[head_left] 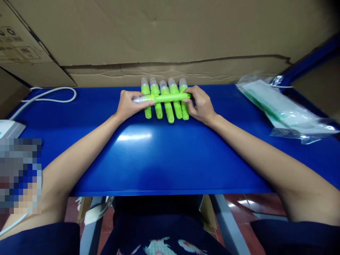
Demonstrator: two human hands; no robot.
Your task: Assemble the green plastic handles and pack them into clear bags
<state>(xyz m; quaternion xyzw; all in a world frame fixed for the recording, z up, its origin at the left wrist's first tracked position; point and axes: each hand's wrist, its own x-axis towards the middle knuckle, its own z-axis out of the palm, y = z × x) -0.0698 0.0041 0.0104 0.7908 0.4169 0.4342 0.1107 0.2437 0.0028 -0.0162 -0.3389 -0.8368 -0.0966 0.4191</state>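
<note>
Several bright green highlighter pens (165,106) with clear caps lie side by side at the far middle of the blue table (159,156), caps pointing away from me. One more green pen (162,97) lies crosswise on top of the row. My left hand (129,104) pinches its clear-capped end. My right hand (200,104) pinches its green end. Both hands rest against the outer pens of the row.
Large cardboard boxes (170,35) stand along the back of the table. Clear plastic bags (281,108) with pale green contents lie at the right. A white cable (53,95) loops at the back left, near a white device (9,128) at the left edge.
</note>
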